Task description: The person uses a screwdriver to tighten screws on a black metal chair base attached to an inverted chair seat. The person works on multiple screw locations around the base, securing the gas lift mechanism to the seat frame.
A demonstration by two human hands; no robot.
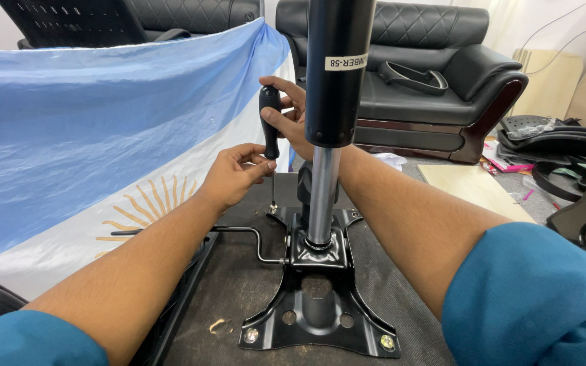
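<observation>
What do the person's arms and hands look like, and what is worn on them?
Both forearms are bare. Teal-blue sleeves sit pushed up near the elbows. The left hand and the right hand wear no gloves. No watch, ring or bracelet shows on the wrists or fingers.

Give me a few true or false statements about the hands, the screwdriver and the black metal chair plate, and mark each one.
1. Both hands grip the black-handled screwdriver. True: the right hand holds the top, the left hand the lower handle.
2. The screwdriver lies flat. False: it stands upright, tip at the black metal chair plate.
3. A black gas cylinder rises from the plate. True.
4. A red cloth hangs on the left. False: the blue and white flag hangs there.
5. The black leather sofa stands behind. True.
</observation>
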